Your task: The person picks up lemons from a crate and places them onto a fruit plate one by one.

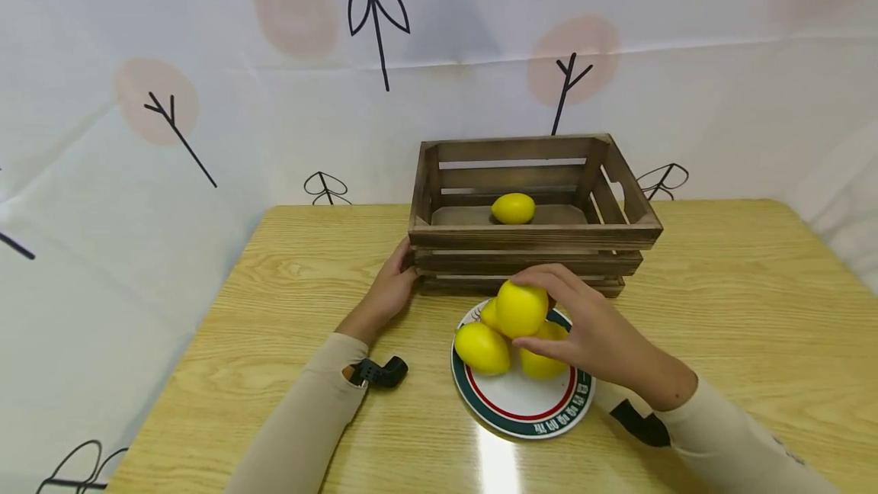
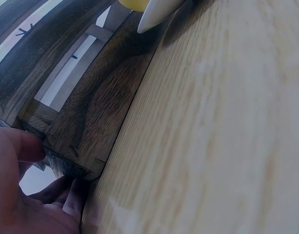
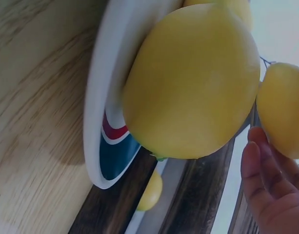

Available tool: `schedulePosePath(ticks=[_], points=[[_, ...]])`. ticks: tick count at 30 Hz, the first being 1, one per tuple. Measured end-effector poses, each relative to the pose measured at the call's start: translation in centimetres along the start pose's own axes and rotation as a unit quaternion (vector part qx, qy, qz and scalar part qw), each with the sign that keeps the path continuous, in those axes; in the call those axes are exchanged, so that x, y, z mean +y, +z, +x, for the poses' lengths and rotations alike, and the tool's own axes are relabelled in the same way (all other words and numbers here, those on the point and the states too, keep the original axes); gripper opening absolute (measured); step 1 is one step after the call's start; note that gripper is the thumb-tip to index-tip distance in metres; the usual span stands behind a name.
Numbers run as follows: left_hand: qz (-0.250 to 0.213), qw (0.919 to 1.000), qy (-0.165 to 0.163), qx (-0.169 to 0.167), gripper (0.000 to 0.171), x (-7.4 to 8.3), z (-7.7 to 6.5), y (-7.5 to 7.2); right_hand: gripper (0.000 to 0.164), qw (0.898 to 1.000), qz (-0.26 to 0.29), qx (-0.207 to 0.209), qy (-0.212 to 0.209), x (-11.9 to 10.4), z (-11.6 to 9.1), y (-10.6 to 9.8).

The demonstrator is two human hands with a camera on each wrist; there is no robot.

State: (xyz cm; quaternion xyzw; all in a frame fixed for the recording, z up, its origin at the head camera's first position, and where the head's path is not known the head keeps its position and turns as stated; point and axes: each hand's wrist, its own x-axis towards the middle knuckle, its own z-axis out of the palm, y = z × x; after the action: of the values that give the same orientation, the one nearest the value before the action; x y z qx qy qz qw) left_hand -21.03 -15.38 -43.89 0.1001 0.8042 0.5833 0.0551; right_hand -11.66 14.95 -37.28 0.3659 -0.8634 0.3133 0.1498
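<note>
Closest to us in the head view were the left sleeve [image 1: 295, 425] and the right sleeve [image 1: 734, 433], behind the fingers. We saw the right hand [image 1: 590, 326] pinch a yellow lemon [image 1: 521, 309] between its thumb and fingers, with the plate [image 1: 514, 396] below them. The held lemon looked smooth and round, so we thought a weak or crooked squeeze could make it pop out. Then it could roll away over the worktop [image 1: 741, 311].

Three more lemons lay near or under the right fingers: the left lemon [image 1: 482, 348], the right lemon [image 1: 543, 366] just below the thumb, and the back lemon [image 1: 489, 314], partly hidden. A low swing of the thumb could nudge the right lemon over the rim. We could not tell if the held lemon touched the others.

The wooden crate [image 1: 535, 238] stood just past the right fingers, with the far lemon [image 1: 513, 209] inside. A lemon moved forward too low could bump its front slats.

The left hand [image 1: 391, 284] held the crate's near left corner with its thumb and fingers. A hard push from there could slide the crate into the plate, because both sat so close together.
</note>
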Motion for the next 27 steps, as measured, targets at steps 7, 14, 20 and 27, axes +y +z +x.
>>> schedulePosePath(ticks=[7,14,20,27], points=[[-0.007,1.0000,0.001,-0.003,0.060,0.16,0.03,-0.06,0.072,0.999,0.003,-0.039,0.014,0.04,-0.11,0.21],[-0.017,0.9998,-0.004,-0.007,0.059,0.10,0.07,-0.09,0.070,0.997,0.012,-0.069,0.025,0.16,-0.11,0.40],[-0.018,0.9998,-0.003,-0.008,0.059,0.11,0.15,-0.02,0.068,0.996,0.012,-0.090,0.023,0.25,-0.17,0.61],[-0.017,0.9998,-0.006,-0.004,0.060,-0.15,0.19,0.05,0.068,0.994,0.008,-0.105,0.028,0.29,-0.24,0.74]])
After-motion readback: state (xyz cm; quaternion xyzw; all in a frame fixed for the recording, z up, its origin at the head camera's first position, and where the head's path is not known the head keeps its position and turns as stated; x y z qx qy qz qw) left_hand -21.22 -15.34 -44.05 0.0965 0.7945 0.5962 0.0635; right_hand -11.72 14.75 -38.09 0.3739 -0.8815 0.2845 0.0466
